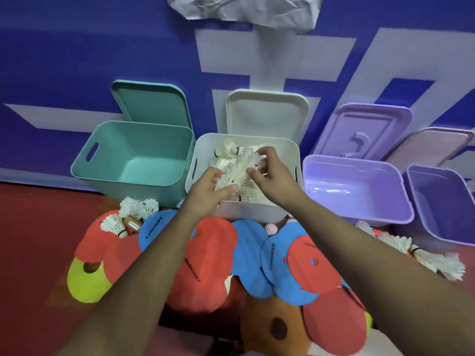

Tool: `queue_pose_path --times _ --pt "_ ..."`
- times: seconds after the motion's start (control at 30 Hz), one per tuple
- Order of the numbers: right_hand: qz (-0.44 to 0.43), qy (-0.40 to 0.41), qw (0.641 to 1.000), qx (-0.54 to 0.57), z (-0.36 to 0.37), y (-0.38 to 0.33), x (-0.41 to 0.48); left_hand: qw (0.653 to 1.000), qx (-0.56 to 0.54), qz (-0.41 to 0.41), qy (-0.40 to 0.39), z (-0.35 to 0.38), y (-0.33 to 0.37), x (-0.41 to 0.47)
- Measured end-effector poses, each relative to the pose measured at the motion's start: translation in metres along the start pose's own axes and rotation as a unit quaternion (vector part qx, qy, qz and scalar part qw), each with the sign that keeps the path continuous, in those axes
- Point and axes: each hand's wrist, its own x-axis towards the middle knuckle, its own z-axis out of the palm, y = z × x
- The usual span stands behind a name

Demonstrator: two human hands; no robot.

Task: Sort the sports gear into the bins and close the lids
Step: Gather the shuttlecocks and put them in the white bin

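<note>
Both hands over white bin (203, 147), inside its rim. Left hand (210, 187) and right hand (270, 170) each half-curled, pinching shuttlecock bunch (237, 173). 4 bins w/ lids up vs wall: teal bin (108, 163) empty, 2 purple bins (359, 206) empty. Discs (210, 242) heaped on floor below.

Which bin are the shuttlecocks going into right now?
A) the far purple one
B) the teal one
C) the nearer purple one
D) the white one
D: both the left hand and the right hand are over the white bin, handling a bunch of shuttlecocks above others already lying inside; the teal bin and the purple bins beside it look empty.
</note>
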Motion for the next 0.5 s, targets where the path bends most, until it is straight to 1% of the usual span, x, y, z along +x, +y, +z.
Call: queue_pose_path --times 0.07,0.13,0.27,0.33,0.43,0.5 --pt "-0.008 0.003 1.000 -0.023 0.012 -0.001 0.021 0.999 0.022 -0.012 0.044 -0.007 -0.005 0.018" --pt "-0.008 0.002 0.999 -0.044 0.027 0.000 0.041 0.994 0.054 -0.047 0.081 -0.011 -0.012 0.036" --pt "0.036 -0.039 0.996 -0.074 0.053 0.005 0.080 0.991 0.077 -0.092 0.065 -0.010 -0.020 0.052" --pt "0.044 -0.075 0.993 -0.074 0.065 0.013 0.093 0.990 0.091 -0.089 0.061 -0.015 -0.028 0.057" --pt "0.019 -0.122 0.990 -0.061 0.081 0.026 0.099 0.987 0.143 -0.060 0.049 -0.022 -0.039 0.060" --pt "-0.001 -0.118 0.986 -0.117 0.092 0.037 0.102 0.978 0.202 -0.033 0.040 -0.020 -0.046 0.065"
